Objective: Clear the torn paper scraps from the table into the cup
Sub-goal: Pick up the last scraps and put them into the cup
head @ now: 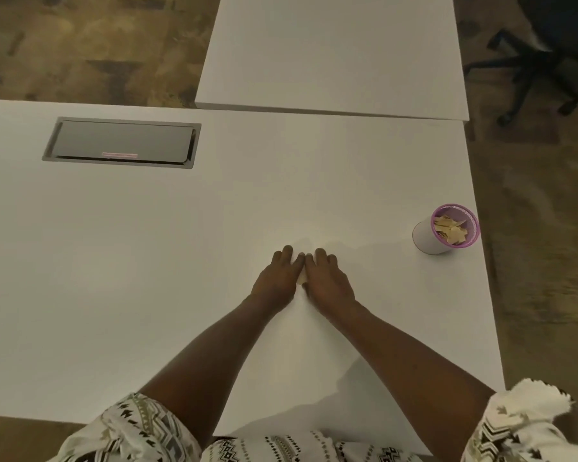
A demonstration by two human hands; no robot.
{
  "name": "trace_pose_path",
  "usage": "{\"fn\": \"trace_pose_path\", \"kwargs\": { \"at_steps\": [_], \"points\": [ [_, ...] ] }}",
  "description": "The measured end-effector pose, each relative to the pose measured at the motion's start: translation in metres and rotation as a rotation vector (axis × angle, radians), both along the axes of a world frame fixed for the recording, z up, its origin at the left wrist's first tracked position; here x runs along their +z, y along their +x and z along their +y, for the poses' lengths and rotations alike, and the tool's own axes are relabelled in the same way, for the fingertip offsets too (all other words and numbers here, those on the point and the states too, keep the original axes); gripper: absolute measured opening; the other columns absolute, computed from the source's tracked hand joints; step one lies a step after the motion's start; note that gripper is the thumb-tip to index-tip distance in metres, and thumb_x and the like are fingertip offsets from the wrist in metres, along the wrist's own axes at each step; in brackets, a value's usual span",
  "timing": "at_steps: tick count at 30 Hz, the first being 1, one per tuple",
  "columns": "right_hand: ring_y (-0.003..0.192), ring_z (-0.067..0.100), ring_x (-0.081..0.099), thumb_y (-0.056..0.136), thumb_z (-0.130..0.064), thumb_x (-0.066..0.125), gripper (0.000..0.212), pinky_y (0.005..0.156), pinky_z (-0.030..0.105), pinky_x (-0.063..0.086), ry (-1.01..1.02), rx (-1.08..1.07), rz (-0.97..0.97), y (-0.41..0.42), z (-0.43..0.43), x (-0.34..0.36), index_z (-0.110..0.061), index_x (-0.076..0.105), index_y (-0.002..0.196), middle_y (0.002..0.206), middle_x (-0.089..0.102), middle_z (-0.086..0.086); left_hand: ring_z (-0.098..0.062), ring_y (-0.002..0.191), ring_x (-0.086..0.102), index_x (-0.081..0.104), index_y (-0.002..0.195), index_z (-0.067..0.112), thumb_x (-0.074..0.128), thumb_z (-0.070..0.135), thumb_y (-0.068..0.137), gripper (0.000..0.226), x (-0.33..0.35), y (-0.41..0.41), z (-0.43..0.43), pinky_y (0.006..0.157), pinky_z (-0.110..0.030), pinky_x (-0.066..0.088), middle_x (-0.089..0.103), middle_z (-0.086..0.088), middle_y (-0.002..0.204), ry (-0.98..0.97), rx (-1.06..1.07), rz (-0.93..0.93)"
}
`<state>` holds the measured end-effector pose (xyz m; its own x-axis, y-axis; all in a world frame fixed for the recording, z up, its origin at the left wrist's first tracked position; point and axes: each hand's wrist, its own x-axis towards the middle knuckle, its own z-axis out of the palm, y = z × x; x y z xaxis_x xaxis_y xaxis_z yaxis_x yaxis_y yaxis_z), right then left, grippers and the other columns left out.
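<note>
Now the left hand (276, 276) and right hand (329, 280) lie palm-down, touching, on the desk (147, 261), seemingly corralling a pale scrap (302, 279). It looks featherlight and limp, best pinched at an edge. The cup (424, 238) stands well to the right.

One white table (147, 261) filled mid-frame. At centre, the left hand (276, 278) and right hand (327, 281) lay palms down side by side, forefingers touching, with a pale scrap (302, 279) showing between them. A purple-rimmed cup (429, 236) stood at the right edge and held paper scraps (451, 228). A grey hatch (122, 143) was at upper left, a second table (331, 51) at top centre and a chair base (531, 71) at upper right.
</note>
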<state>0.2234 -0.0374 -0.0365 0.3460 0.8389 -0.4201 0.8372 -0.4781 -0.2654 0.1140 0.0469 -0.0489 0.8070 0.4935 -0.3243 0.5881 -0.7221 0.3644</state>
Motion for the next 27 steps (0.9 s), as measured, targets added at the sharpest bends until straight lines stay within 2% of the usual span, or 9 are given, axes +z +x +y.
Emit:
{"fn": "trace_pose_path", "kwargs": {
  "at_steps": [3,7,11,18,22,24,27],
  "points": [
    [0.109,0.028,0.047,0.098,-0.008,0.044,0.028,0.072,0.038,0.049,0.026,-0.073,0.023,-0.008,0.001,0.0,-0.009,0.046,0.125,0.124,0.044,0.01,-0.027,0.104,0.047,0.046,0.138,0.011,0.043,0.009,0.096,0.042,-0.003,-0.005,-0.001,0.072,-0.043,0.052,0.044,-0.011,0.124,-0.007,0.009,-0.01],
    [0.107,0.027,0.048,0.098,-0.003,0.039,0.026,0.073,0.038,0.051,0.045,-0.001,-0.022,-0.013,-0.005,-0.003,-0.011,0.053,0.119,0.121,0.047,0.009,-0.024,0.095,0.047,0.055,0.116,0.012,0.045,0.015,0.097,0.021,-0.008,-0.013,-0.007,0.07,-0.043,0.05,0.045,-0.005,0.104,0.013,0.026,-0.029],
    [0.104,0.027,0.049,0.097,-0.003,0.039,0.022,0.073,0.04,0.051,0.077,0.011,-0.003,-0.014,-0.009,-0.006,-0.011,0.055,0.11,0.116,0.05,0.009,-0.024,0.09,0.046,0.051,0.093,0.011,0.04,0.013,0.096,0.011,-0.008,-0.016,-0.016,0.07,-0.046,0.049,0.045,-0.004,0.094,-0.053,0.108,-0.056],
    [0.096,0.025,0.051,0.096,-0.008,0.041,0.018,0.072,0.035,0.044,0.147,0.006,0.042,-0.012,-0.015,-0.01,-0.012,0.057,0.102,0.106,0.054,0.007,-0.023,0.093,0.047,0.053,0.105,0.01,0.043,0.008,0.094,0.015,-0.01,-0.017,-0.032,0.068,-0.04,0.048,0.05,-0.006,0.103,-0.03,0.13,-0.059],
    [0.081,0.027,0.052,0.089,-0.008,0.044,0.017,0.065,0.037,0.041,0.213,-0.208,0.206,-0.006,-0.019,-0.009,-0.011,0.053,0.075,0.084,0.053,0.007,-0.027,0.092,0.049,0.051,0.103,0.008,0.041,0.002,0.09,0.018,-0.009,-0.011,-0.031,0.063,-0.037,0.043,0.05,-0.01,0.105,-0.012,0.122,-0.034],
    [0.078,0.027,0.055,0.086,-0.007,0.048,0.016,0.066,0.035,0.042,0.236,-0.307,0.246,0.001,-0.024,-0.011,-0.009,0.06,0.075,0.081,0.057,0.007,-0.028,0.09,0.049,0.05,0.104,0.007,0.039,0.0,0.089,0.02,-0.008,-0.009,-0.03,0.06,-0.036,0.04,0.051,-0.011,0.106,0.01,0.112,-0.017],
    [0.079,0.017,0.061,0.085,-0.011,0.061,0.012,0.069,0.027,0.046,0.296,-0.545,0.362,0.014,-0.038,-0.012,-0.014,0.071,0.078,0.082,0.068,0.001,-0.029,0.088,0.05,0.048,0.105,0.007,0.038,-0.003,0.087,0.023,-0.008,-0.004,-0.029,0.059,-0.036,0.039,0.051,-0.011,0.105,0.033,0.114,0.018]
  ]
}}
